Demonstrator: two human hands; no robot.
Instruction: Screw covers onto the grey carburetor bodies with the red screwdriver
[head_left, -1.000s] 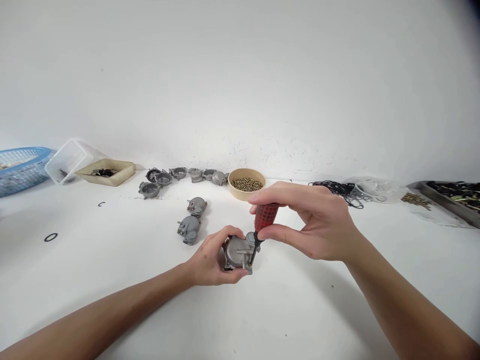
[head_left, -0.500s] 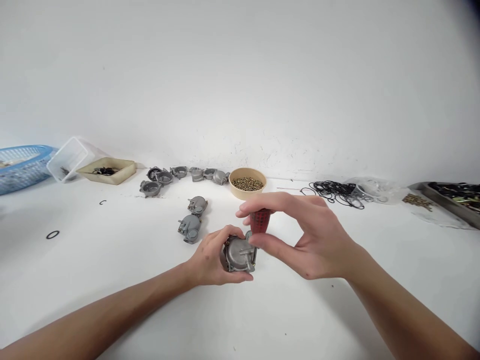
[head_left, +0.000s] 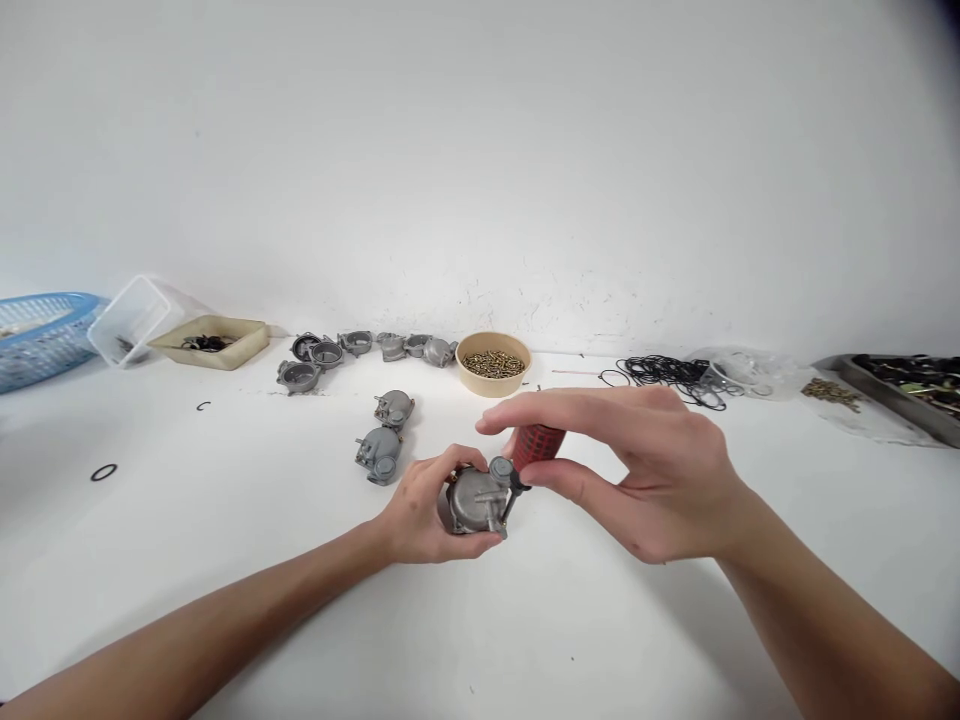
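My left hand is wrapped round a grey metal carburetor float bowl, with the thumb along its near edge and the fingers on the far side. Between the thumb and fingers of my right hand is a screwdriver with a red and black handle. Its dark shaft slants down to the right-hand corner of the bowl, where a small brass-coloured screw seems to sit; the tip is hard to make out. Two similar grey parts lie to the left of my left hand.
Against the wall stands a tan bowl of brass screws, beside a row of grey metal bowls. Black rubber rings and a metal tray lie right. Leftward are a yellowish tray, a clear bin and a blue basket.
The screwdriver handle has tilted to the right along with my right hand, so its shaft now shows. My left hand keeps the float bowl in nearly the same place.
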